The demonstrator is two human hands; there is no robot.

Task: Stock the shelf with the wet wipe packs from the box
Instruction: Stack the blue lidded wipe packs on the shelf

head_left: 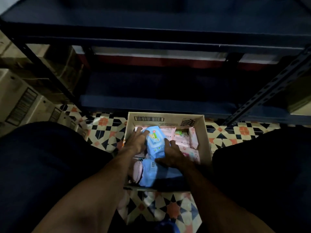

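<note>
1. Dim, slightly soft view; I'm looking straight down into the open cardboard box [165, 117] on the patterned tile floor [104, 130]; the box stands just in front of the shelf [151, 39].
2. Left hand [137, 142] — fingers fairly straight and spread, laid against the left side and far edge of a blue pack [154, 142]; it presses the pack and is not wrapped round it.
3. Right hand [172, 154] — grasping the same blue pack at its near right corner; fingers run up the right edge, thumb lies across the near end.
4. The blue pack sits between the two hands, inside the box and left of centre, above the other packs; printed face with the lid flap is up; I can't tell whether it is lifted clear or resting on the stock below.
5. Second blue pack [149, 174] lies nearer the person in the box, partly under the right wrist; a rounded pink pack [137, 172] touches its left side.
6. Pink packs [185, 142] fill the right and far part of the box; some stand on edge near the right wall.
7. Shelf boards are dark blue — the lowest board [151, 101] is just beyond the box's far wall; a slotted upright [269, 91] runs diagonally at right; too dark for me to read what is on the boards.
8. Cartons [20, 98] with barcode labels sit left of the shelf; the person's dark-clad legs [42, 165] are on either side of the box.
</note>
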